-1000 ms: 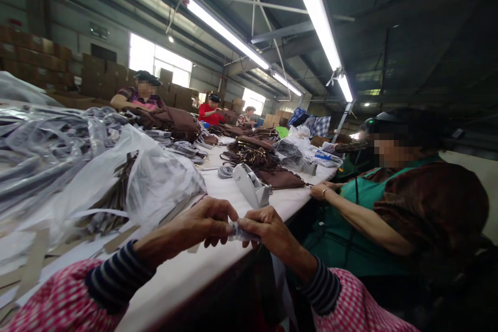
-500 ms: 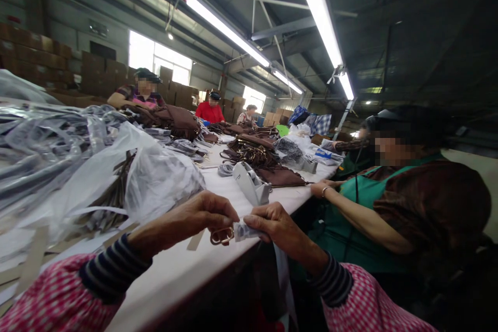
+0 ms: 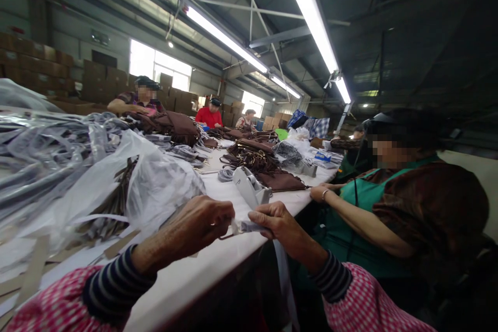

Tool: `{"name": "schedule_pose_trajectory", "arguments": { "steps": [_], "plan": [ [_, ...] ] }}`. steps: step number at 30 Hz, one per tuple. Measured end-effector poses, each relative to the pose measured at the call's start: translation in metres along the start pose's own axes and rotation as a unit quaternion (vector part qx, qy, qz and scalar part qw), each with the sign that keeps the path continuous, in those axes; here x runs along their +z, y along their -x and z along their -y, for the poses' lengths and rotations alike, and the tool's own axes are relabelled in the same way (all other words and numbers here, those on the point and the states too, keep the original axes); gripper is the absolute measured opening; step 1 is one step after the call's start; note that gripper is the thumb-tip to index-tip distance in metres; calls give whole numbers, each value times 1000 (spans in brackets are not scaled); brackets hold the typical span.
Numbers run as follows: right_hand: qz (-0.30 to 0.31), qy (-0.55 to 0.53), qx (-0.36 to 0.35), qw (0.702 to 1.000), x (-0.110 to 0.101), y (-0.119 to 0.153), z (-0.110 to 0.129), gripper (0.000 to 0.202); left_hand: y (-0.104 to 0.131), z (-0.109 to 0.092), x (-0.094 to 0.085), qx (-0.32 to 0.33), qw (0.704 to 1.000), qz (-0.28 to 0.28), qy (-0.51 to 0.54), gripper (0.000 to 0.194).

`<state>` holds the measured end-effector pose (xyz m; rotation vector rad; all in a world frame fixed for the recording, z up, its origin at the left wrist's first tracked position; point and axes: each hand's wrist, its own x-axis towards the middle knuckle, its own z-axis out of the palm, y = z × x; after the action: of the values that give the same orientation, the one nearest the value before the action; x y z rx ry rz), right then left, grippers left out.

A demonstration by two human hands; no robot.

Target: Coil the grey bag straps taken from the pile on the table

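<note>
Between my two hands is a small strap wrapped in clear plastic, above the near edge of the white table. My right hand pinches its right end between thumb and fingers. The fingers of my left hand are closed at the left end, by a whitish bit of wrap; a thin piece of the metal clasp shows below them, the rest hidden. A grey tape dispenser stands on the table just beyond my hands.
Plastic-wrapped straps and a clear bag of brown strips cover the left. Brown bags lie behind the dispenser. A person in a green apron sits close on the right; others work farther back.
The gold clasp that hung in view below my left fingers is now mostly hidden. My left hand has turned slightly and its fingers have curled in more. My right hand keeps its pinch.
</note>
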<state>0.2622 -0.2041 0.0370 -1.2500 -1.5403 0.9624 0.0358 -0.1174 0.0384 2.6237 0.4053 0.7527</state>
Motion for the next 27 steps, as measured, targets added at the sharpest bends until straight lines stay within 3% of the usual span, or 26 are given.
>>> {"name": "schedule_pose_trajectory", "arguments": {
  "steps": [3, 6, 8, 11, 15, 18, 21, 24, 27],
  "plan": [
    [-3, 38, -9, 999, -2, 3, 0, 54, -1, 4, -6, -4, 999, 43, 21, 10],
    [17, 56, -6, 998, -1, 7, 0, 55, -4, 9, -12, -43, 988, 70, 130, 7],
    [16, 61, -5, 998, 3, 8, -1, 57, -5, 9, -13, -99, 961, 53, 252, 13],
    [12, 74, -13, 997, 11, 8, -3, 58, -5, 6, -4, -162, 912, 59, 372, 39],
    [22, 93, -22, 995, 16, 8, -12, 58, -3, 6, 15, -175, 886, 157, 401, 44],
    [56, 73, 34, 995, 4, 16, -28, 61, -2, 11, 16, -183, 894, 132, 387, 39],
    [46, 60, 83, 994, -15, 27, -47, 63, -2, 15, 9, -191, 903, 114, 367, 35],
    [47, 60, 87, 993, -26, 35, -57, 63, -3, 13, 4, -212, 907, 129, 340, 30],
    [47, 72, 74, 994, -22, 34, -60, 62, -4, 7, 3, -216, 910, 124, 332, 26]
  ]
}}
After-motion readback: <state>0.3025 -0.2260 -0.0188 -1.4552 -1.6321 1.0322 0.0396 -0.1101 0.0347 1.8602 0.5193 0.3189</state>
